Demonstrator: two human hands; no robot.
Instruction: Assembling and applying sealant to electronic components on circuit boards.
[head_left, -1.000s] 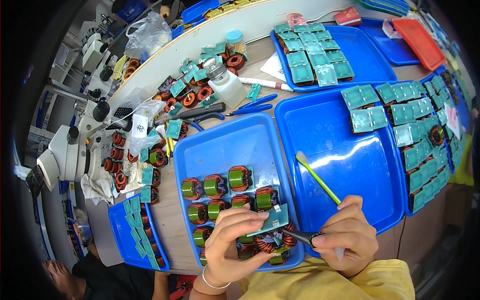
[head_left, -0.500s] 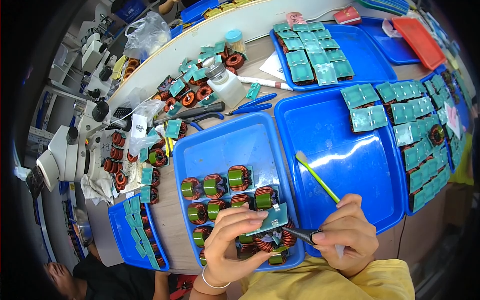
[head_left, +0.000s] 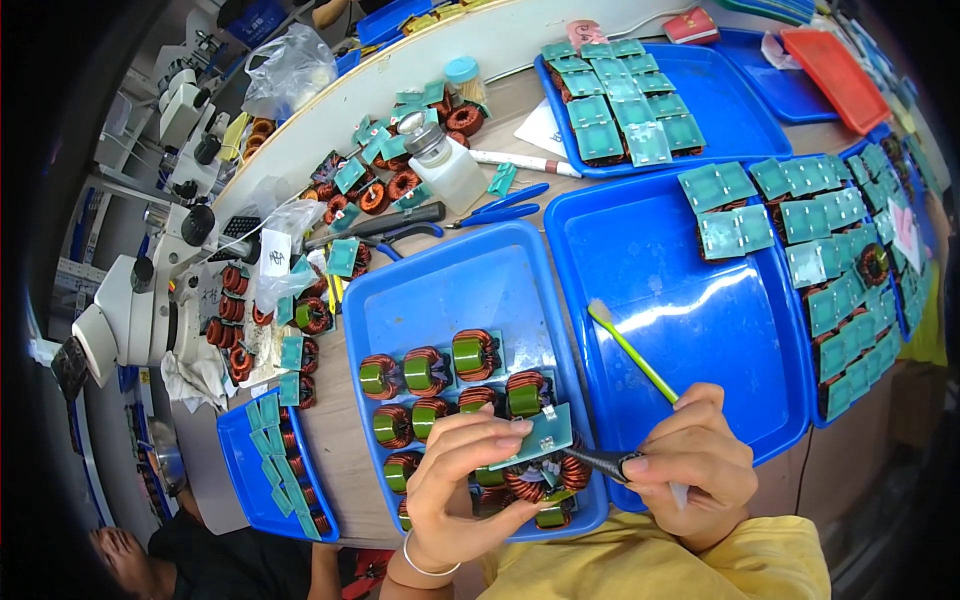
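My left hand (head_left: 455, 470) grips a green circuit board with copper-wound coils (head_left: 540, 437) by its edges, tilted over the light blue tray (head_left: 440, 255). In my right hand (head_left: 695, 455) is a dark pointed tool, apparently tweezers (head_left: 600, 463), its tip at the coils beneath the board. The same hand also holds a thin green-handled brush (head_left: 640, 362), its pale bristles pointing away over the dark blue tray (head_left: 640, 240). Below and around my left hand, several coils with green tops (head_left: 428, 370) sit in the light blue tray. My fingers partly hide the held coils.
Finished-looking boards fill trays at the right (head_left: 735, 230) and back (head_left: 620, 100). A bottle with a metal cap (head_left: 445, 170), blue-handled pliers (head_left: 505, 205) and loose coils (head_left: 375, 195) lie behind the trays. A small blue tray (head_left: 235, 460) and microscopes (head_left: 130, 290) stand left, beside another person's hand (head_left: 122, 555).
The view has shifted very slightly. Both hands keep their grips, and the dark tool's tip stays at the coils under the board.
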